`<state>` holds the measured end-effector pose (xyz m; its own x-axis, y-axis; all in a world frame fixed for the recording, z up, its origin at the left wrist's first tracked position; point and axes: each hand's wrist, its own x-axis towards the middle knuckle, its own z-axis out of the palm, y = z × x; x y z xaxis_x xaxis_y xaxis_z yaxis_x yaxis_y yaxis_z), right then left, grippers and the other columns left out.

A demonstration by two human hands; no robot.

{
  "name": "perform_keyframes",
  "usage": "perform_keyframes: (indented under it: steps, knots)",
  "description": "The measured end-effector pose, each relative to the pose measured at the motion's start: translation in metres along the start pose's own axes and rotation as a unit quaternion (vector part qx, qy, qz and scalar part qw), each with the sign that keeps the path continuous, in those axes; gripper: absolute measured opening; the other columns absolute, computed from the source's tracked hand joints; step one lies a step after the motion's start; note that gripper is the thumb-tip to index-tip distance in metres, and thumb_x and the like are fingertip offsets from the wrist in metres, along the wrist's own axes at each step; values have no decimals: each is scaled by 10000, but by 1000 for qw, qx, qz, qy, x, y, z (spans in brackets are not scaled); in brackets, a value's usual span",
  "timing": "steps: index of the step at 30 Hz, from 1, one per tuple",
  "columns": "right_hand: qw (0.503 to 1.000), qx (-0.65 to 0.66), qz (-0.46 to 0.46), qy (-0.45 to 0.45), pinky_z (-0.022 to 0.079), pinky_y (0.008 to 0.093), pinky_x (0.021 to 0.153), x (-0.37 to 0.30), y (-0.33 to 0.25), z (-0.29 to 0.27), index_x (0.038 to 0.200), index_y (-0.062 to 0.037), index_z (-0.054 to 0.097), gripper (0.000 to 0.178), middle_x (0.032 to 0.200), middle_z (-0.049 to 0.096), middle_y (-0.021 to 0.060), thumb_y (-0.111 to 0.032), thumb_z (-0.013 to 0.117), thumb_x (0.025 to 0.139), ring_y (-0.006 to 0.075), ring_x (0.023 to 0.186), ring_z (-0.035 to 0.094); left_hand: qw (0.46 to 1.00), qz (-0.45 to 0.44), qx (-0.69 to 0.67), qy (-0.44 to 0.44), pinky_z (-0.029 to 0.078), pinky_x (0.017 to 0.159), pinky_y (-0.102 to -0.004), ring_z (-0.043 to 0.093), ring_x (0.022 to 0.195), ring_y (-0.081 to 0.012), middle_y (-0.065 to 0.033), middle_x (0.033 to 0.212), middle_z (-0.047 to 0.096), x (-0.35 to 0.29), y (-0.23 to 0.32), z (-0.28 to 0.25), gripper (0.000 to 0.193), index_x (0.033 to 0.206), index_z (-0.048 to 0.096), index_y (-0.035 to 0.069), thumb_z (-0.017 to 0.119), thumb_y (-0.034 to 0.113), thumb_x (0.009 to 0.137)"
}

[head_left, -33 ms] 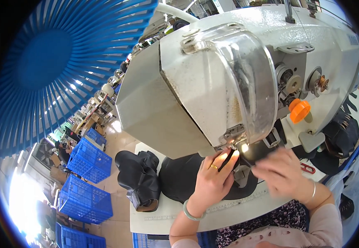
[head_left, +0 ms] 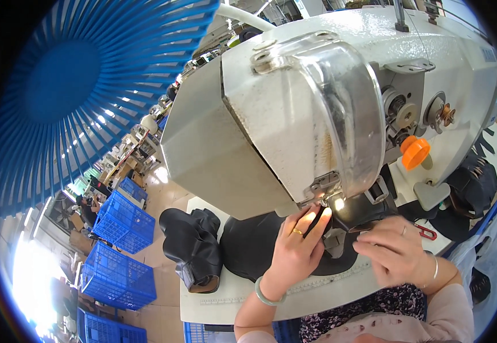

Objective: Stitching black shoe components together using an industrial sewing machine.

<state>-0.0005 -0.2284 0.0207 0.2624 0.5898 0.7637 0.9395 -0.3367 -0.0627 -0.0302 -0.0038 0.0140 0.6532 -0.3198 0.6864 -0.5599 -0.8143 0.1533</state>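
Under the needle area of a large white sewing machine (head_left: 260, 131) lies black leather-like material (head_left: 368, 212), lit by a small lamp. My left hand (head_left: 297, 246), with a gold ring and a pale bangle, holds the material beside the presser foot (head_left: 323, 200). A narrow dark strip shows between its index and middle fingers. My right hand (head_left: 394, 251) is at the material's near right edge, fingers loosely bent and thumb apart, with nothing visible in them. Its far fingertips meet the edge; whether they grip it is hidden.
A crumpled black leather piece (head_left: 191, 246) lies on the white table (head_left: 203, 311) at left. Red-handled snips (head_left: 426, 231) lie beyond my right hand. A blue fan (head_left: 60, 80) looms upper left. Blue crates (head_left: 117, 277) stand on the floor; more black pieces (head_left: 471, 183) are at right.
My right hand has shifted slightly down and right and is less blurred. The material near it now shows a raised, folded edge. My left hand stays at the presser foot.
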Motion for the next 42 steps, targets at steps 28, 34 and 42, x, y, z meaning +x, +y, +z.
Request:
perform_keyframes:
  steps: [28,34,42]
  knots:
    - [688,550,472,-49,297,230,445,-1,7,66,543,-16,502,521,521,483,-17,-296,478,982,43,488,391,995,-22,-100,-9,485,858,-361,584,986,-330,-144,1088,590,4,-2,-8,501,1140,631,-4,539,-151,670]
    - [714,516,470,-54,311,237,444,4,6,65,525,-9,514,555,507,495,-7,-324,472,980,51,483,408,997,0,-79,-7,496,845,-371,581,985,-328,-138,1074,585,5,-6,-8,526,1150,622,1,567,-141,646]
    - [727,518,448,-54,333,240,448,13,16,63,553,8,553,541,524,534,8,-335,497,968,54,488,445,999,-9,-53,5,497,833,-358,597,971,-327,-148,1070,615,7,-5,-6,453,1110,646,-9,541,-147,692]
